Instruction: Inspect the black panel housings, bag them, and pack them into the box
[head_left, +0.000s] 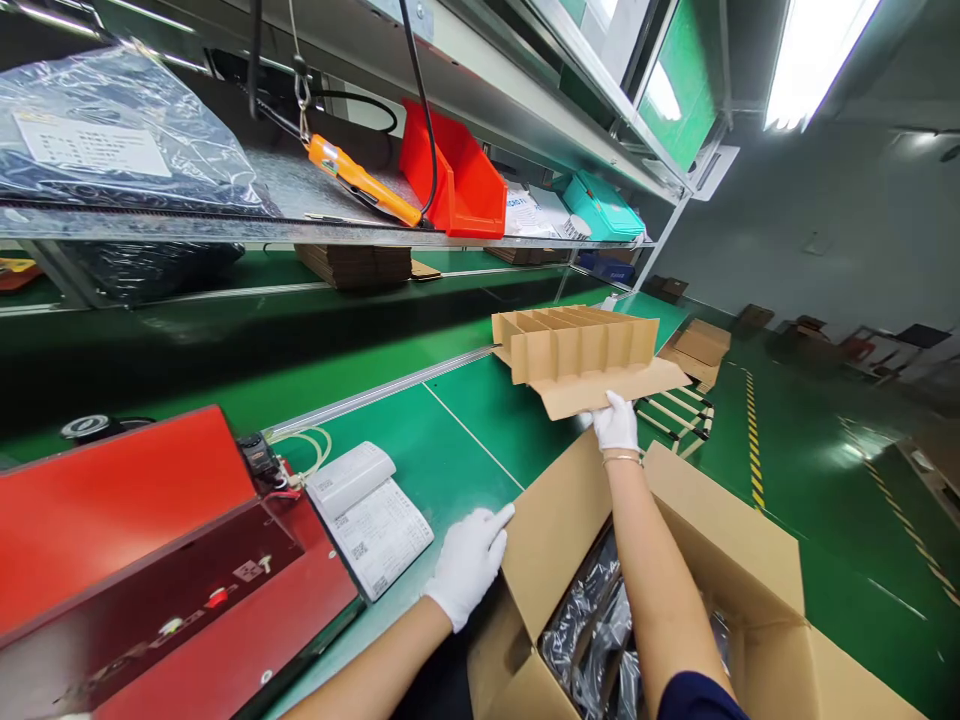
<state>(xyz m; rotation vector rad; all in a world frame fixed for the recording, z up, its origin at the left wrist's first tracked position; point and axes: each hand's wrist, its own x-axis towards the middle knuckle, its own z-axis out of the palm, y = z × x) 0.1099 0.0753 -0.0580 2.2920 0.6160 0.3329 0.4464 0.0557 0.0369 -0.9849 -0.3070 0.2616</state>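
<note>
A: From the head camera, what surface lies in front of the person?

B: A green workbench (465, 430), crossed by a thin white line. A metal rail (382, 393) runs along its far side, with a darker green surface (420, 345) beyond. At left sits a red machine (112, 500); just beside it lies an open booklet (382, 525) of printed pages.

A: Where are the hands?

B: Both wear white gloves. The right hand (616, 424) reaches forward and pinches the near edge of a flat cardboard sheet (600, 390). On that sheet stands a cardboard divider (585, 348) with upright slots, over the bench's far right part. The left hand (466, 562) is partly curled, its index finger extended to the flap of an open carton (559, 520); I cannot tell whether it grips the flap.

A: What does the carton hold?

B: Dark items in clear plastic (592, 625), partly hidden by the right forearm.

A: And the room?

B: Above the bench, a metal shelf (300, 233) carries a plastic-wrapped bundle (120, 130), an orange power screwdriver (364, 180) on a hanging cord, a red bin (457, 180) and a teal bin (604, 207). To the right, a glossy green floor (825, 560) bears yellow-and-black tape (753, 440) under a bright ceiling light (817, 60).
</note>
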